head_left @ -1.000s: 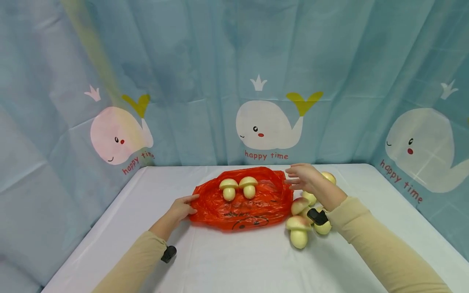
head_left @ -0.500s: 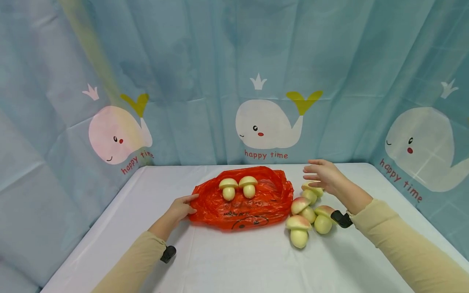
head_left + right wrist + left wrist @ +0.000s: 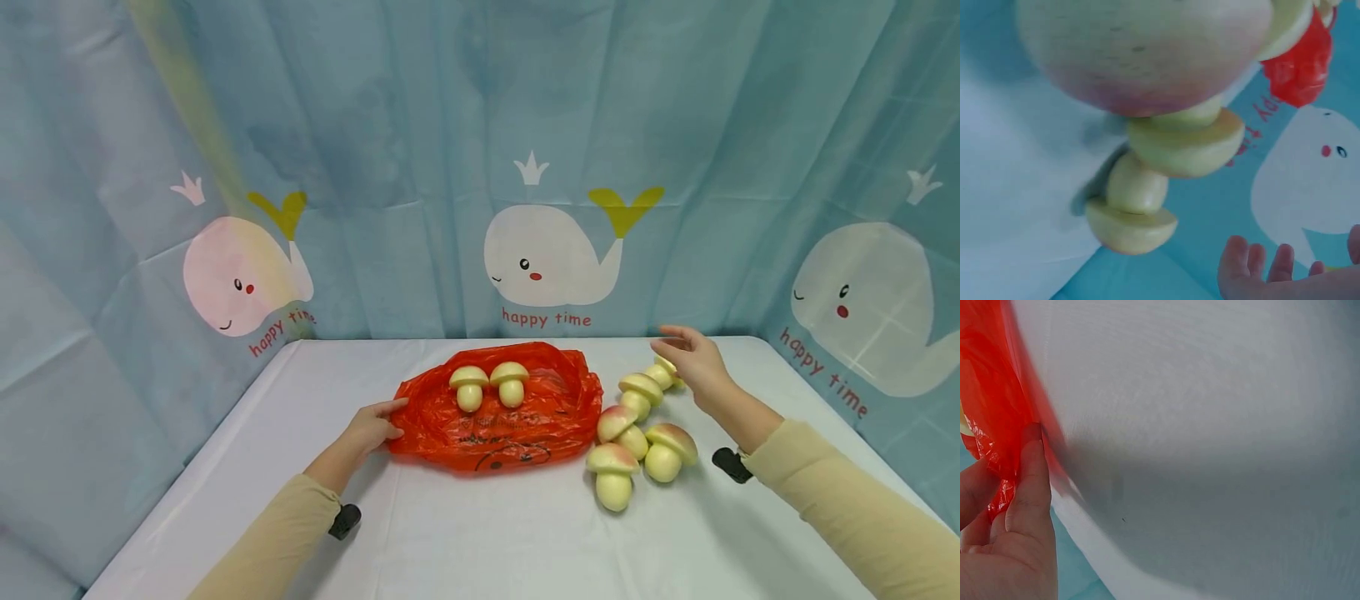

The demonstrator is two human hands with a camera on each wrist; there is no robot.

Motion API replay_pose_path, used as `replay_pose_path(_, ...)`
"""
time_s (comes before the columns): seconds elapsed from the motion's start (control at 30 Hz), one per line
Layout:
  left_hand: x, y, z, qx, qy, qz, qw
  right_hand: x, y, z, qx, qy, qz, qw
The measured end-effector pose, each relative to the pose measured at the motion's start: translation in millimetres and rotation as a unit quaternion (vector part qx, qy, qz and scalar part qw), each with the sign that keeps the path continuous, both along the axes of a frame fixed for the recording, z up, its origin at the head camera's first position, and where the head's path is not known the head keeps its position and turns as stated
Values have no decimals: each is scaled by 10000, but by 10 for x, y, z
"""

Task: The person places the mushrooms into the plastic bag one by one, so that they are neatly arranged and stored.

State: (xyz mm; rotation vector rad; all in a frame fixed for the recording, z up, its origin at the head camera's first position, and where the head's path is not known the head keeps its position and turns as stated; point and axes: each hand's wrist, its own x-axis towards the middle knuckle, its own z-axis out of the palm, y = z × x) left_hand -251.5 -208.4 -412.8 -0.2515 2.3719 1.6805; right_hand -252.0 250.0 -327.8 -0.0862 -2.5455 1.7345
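Observation:
A red plastic bag (image 3: 555,425) lies spread on the table, its mouth facing up. Thumb and fingers of my left hand (image 3: 369,427) pinch its left edge; the left wrist view shows the film (image 3: 997,394) gathered between them. Two pale toy mushrooms (image 3: 510,390) lie side by side on the bag. To its right, several more with pinkish or yellowish caps form a loose line, the front mushroom (image 3: 613,477) nearest me. My right hand (image 3: 696,360) hovers with relaxed fingers over the farthest mushroom (image 3: 662,375), holding nothing. In the right wrist view that mushroom (image 3: 1132,212) stands apart from the fingers.
A white cloth covers the table (image 3: 480,542). Behind and at both sides hangs a light blue curtain (image 3: 420,167) printed with whales. Black wrist cameras (image 3: 345,522) sit under both sleeves.
My right hand has moved right and away from the bag, over the row of mushrooms, uncovering those beneath the wrist. My left hand and the bag stay in place.

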Motion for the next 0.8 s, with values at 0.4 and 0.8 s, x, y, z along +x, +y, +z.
replay_pose_path(0.4, -15, -12, -11, -14, -25, -4, 10000, -96, 295, -208, 902, 121, 238, 9956)
replay_pose_path(0.8, -13, -14, -16, -6, -86, 49, 10000, -254, 518, -439, 1416, -216, 519, 9883)
